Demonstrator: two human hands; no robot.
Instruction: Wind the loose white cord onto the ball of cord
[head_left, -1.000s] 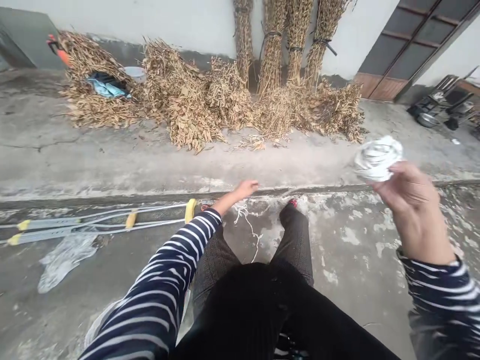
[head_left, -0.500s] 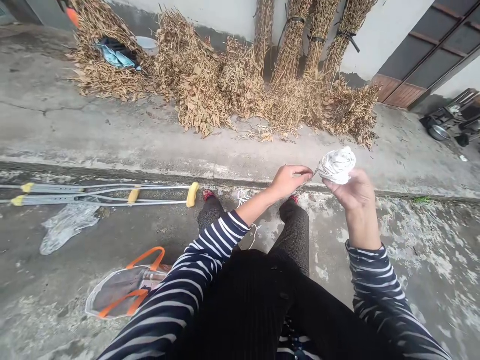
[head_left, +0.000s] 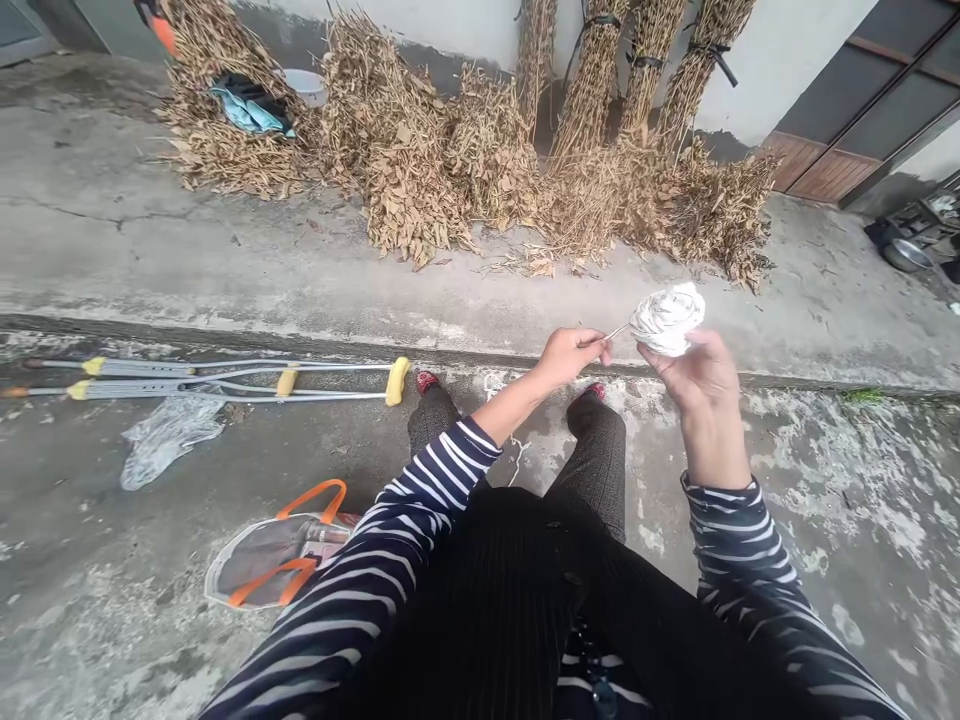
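Note:
A ball of white cord point(head_left: 667, 318) is gripped in my right hand point(head_left: 703, 378), its fingers and thumb closed around the underside. Just left of it, my left hand point(head_left: 571, 357) pinches a short taut stretch of the same cord, which runs up to the ball. More loose white cord point(head_left: 517, 458) lies on the ground between my feet, partly hidden behind my left forearm.
A pair of crutches point(head_left: 247, 382) lies on the ground at the left, beside a crumpled clear plastic bag point(head_left: 171, 436). Nearer stands a bag with orange handles point(head_left: 259, 565). Dried stalks point(head_left: 420, 160) are heaped along the wall behind a low concrete step point(head_left: 300, 280).
My left hand has drawn slightly away from the ball and the cord between them shows straighter. The ball has tilted in my right hand. The whole view has shifted a little.

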